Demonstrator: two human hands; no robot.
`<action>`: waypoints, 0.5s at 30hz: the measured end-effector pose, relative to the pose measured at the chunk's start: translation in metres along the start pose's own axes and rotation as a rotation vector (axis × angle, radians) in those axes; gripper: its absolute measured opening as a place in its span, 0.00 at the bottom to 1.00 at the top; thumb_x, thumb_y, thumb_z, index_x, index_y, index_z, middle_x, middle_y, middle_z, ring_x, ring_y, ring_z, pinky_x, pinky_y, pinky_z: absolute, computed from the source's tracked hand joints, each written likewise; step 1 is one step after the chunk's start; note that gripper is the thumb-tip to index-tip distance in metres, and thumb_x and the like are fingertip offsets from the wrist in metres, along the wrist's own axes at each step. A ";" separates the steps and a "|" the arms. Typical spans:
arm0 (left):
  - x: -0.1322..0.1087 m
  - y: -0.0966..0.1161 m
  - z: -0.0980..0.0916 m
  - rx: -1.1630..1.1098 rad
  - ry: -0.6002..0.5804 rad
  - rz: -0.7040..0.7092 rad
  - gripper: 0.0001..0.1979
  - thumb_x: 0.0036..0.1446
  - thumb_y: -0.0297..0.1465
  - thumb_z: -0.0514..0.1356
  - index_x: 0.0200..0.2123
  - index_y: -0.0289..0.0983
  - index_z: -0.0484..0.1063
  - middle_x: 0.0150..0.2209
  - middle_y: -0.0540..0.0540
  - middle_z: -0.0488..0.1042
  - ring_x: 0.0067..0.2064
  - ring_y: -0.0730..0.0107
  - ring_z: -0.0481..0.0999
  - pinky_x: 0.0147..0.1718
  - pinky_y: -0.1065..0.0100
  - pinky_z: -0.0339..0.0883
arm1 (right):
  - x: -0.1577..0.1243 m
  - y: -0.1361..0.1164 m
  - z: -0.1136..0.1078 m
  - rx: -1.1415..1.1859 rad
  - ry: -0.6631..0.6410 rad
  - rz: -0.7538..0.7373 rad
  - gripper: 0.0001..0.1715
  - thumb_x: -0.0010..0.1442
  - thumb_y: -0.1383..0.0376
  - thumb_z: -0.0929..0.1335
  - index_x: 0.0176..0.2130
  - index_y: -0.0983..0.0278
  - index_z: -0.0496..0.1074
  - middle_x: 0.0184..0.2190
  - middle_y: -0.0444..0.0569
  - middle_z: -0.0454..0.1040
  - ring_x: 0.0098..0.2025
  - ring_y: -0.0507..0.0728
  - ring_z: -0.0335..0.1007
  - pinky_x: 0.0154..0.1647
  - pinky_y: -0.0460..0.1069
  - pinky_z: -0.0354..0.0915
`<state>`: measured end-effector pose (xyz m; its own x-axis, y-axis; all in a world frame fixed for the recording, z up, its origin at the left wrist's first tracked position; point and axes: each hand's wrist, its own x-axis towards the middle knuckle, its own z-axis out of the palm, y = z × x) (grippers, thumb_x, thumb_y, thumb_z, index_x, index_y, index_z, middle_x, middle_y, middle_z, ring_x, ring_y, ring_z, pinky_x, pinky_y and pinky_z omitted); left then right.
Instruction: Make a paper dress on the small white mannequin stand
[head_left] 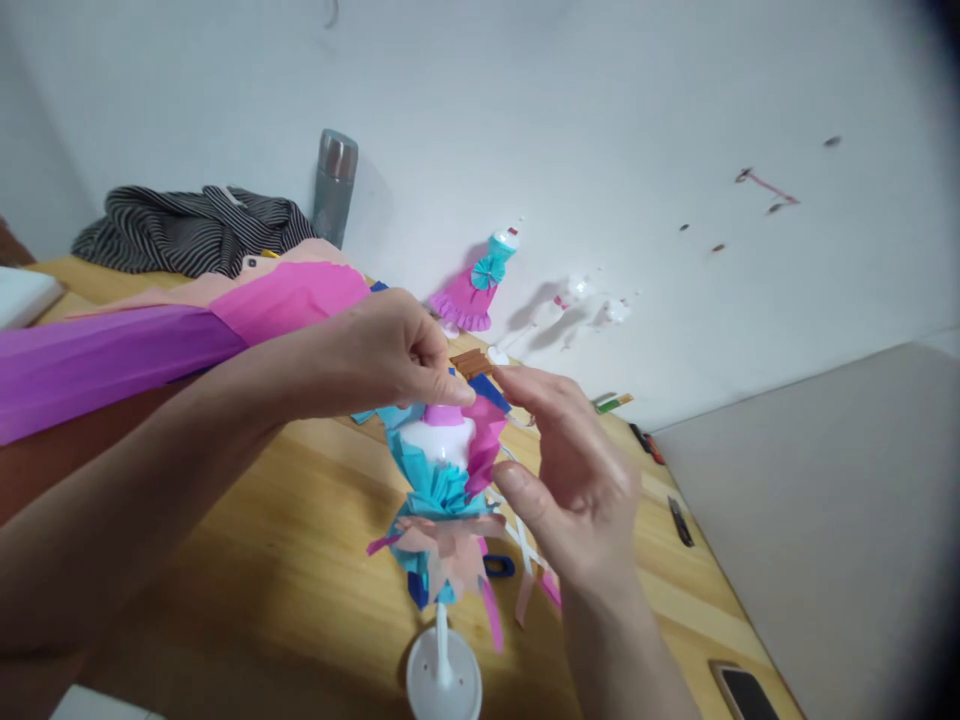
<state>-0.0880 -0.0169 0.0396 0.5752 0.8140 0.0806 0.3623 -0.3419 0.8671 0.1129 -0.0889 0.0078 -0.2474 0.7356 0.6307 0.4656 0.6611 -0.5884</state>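
In the middle stands a small white mannequin-like figure (pixel 439 440) on a thin stem with a round white base (pixel 444 680). Turquoise crepe paper (pixel 435 488) wraps its body, and a ragged peach paper frill (pixel 446 545) hangs below with pink strips. Above the white part, my left hand (pixel 405 355) is closed, thumb and fingertips pinched over a pinkish-purple paper piece (pixel 444 412) at the top. Just right of the figure, my right hand (pixel 577 470) is open, thumb and fingers apart, beside a magenta paper piece (pixel 486 440).
Purple and pink paper sheets (pixel 285 300) and striped cloth (pixel 202 230) lie at left, by a grey flask (pixel 336 185). A finished-looking pink and turquoise dressed figure (pixel 480 280) stands behind. A phone (pixel 742 690) and a cutter (pixel 680 520) lie on the right of the wooden table (pixel 300 540).
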 end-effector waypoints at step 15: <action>0.002 0.003 0.007 0.033 0.010 0.106 0.16 0.50 0.35 0.62 0.16 0.33 0.67 0.14 0.56 0.53 0.17 0.84 0.53 0.15 0.77 0.43 | -0.009 0.004 -0.003 0.200 0.202 0.072 0.11 0.58 0.67 0.67 0.42 0.59 0.76 0.44 0.51 0.72 0.49 0.61 0.67 0.51 0.58 0.63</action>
<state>-0.0808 -0.0193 0.0393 0.6044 0.7769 0.1765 0.3236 -0.4418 0.8367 0.1191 -0.0935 0.0014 -0.0365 0.7505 0.6598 0.2939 0.6391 -0.7107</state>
